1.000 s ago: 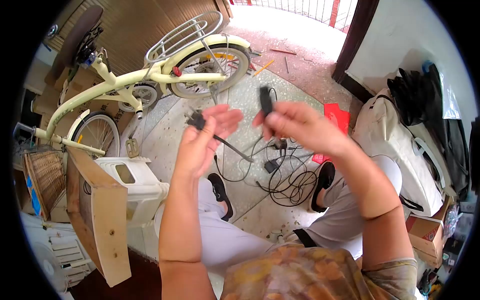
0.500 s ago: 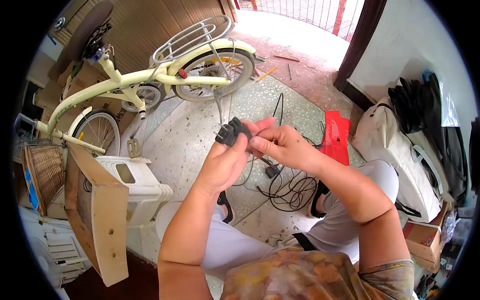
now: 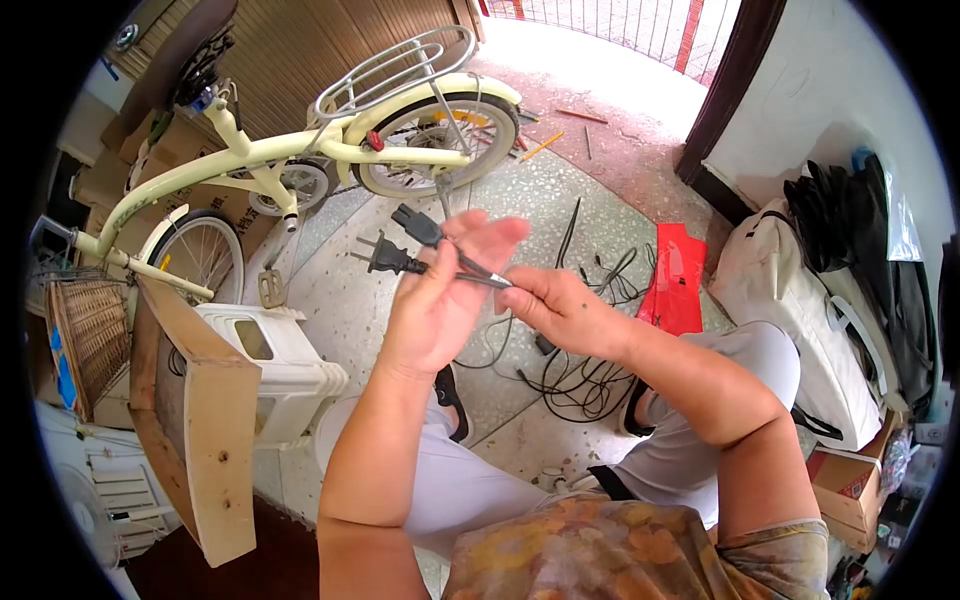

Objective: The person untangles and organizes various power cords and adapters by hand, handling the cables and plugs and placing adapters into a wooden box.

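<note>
Right grip [image 3: 562,308] is closed, thumb and forefinger pinching two black cords [image 3: 484,275] just beside the left grip [image 3: 438,310], whose fingers stretch out while its thumb holds the cords against the palm. Their ends, a pronged plug [image 3: 388,256] and a connector [image 3: 414,224], jut past that thumb; the left grip partly hides the cords. Below, tangled cables [image 3: 580,388] lie on the floor [image 3: 355,325] near a red sheet [image 3: 680,278]. Farther left sit a wooden box [image 3: 222,460], its contents hard to make out, and a wicker basket [image 3: 97,335] with something blue [image 3: 62,365] at its edge. Beyond stands a yellow bicycle [image 3: 180,180]; a beige bag [image 3: 775,310] is at right.
</note>
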Tool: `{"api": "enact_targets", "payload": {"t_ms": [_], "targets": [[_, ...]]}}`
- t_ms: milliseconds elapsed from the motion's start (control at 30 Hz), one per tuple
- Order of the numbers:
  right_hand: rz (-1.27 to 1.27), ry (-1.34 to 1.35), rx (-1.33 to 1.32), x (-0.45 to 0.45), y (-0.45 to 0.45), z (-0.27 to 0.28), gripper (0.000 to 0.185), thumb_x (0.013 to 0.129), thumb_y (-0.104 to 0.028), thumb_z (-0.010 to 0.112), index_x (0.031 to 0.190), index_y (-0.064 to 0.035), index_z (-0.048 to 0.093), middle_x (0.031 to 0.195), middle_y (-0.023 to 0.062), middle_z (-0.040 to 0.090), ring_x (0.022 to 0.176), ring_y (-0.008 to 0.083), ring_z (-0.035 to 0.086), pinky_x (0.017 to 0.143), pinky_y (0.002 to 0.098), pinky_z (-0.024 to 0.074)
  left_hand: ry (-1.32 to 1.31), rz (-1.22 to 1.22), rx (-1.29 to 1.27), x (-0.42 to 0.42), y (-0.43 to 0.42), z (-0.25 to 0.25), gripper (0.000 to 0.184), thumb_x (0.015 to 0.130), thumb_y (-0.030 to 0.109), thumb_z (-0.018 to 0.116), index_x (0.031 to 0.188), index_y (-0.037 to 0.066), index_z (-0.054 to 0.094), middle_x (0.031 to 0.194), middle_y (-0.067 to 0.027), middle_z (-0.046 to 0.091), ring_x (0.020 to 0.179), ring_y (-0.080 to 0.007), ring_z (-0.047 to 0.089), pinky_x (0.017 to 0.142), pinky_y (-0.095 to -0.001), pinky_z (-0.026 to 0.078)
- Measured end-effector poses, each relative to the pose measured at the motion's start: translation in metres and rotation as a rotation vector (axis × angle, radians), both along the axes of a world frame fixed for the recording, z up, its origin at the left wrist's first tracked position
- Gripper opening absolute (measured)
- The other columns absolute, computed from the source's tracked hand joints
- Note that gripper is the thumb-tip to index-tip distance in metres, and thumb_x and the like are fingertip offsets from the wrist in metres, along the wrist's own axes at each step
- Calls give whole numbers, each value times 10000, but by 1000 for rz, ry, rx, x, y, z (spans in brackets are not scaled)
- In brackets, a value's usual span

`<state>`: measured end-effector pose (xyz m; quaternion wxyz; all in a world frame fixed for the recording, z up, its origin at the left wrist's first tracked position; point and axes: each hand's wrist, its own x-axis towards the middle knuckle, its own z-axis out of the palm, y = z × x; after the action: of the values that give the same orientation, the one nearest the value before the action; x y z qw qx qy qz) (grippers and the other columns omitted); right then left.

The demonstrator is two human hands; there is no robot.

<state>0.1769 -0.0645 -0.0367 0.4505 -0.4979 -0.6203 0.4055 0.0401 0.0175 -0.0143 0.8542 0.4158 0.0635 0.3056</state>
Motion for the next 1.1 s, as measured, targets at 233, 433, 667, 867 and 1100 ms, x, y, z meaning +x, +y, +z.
{"api": "enact_targets", "payload": {"t_ms": [233, 433, 667, 867, 1100], "targets": [[-41, 93, -74, 1, 0, 0, 216, 870, -205, 414, 828, -19, 516, 670, 101, 523, 629, 212, 513, 605, 310, 415, 194, -48, 158, 0, -6, 0, 333, 894, 267, 360, 1137, 40, 367, 1198, -234, 414, 1066, -229, 438, 822, -314, 343], [-6, 176, -144, 4, 0, -2, 207, 858, -202, 449, 947, -30, 522, 727, 50, 522, 636, 117, 465, 604, 267, 406, 185, 96, 187, 2, -6, -5, 291, 898, 291, 350, 1052, 52, 411, 1111, -212, 490, 1032, -256, 465, 806, -336, 367], [-40, -217, -124, 22, 7, -17, 231, 724, -53, 578, 948, -26, 529, 699, 85, 545, 623, 147, 524, 631, 282, 428, 20, 294, 180, -16, 15, 10, 245, 899, 299, 347, 915, 69, 430, 651, -29, 439, 676, -190, 486, 825, -442, 391], [-287, -436, 213, 64, 16, -26, 175, 690, -75, 543, 859, -36, 563, 747, 191, 567, 720, 315, 565, 630, 356, 444, -133, 577, -17, -46, 45, 26, 241, 898, 283, 354, 846, 74, 462, 575, 16, 309, 530, -116, 311, 625, -308, 372], [-342, -244, -89, 136, 3, -22, 153, 701, -27, 571, 846, 20, 578, 832, 55, 601, 734, 141, 559, 687, 244, 420, -87, 684, 38, -92, 65, 36, 253, 920, 223, 297, 809, 46, 439, 556, 26, 252, 471, -77, 229, 459, -211, 234]]}}
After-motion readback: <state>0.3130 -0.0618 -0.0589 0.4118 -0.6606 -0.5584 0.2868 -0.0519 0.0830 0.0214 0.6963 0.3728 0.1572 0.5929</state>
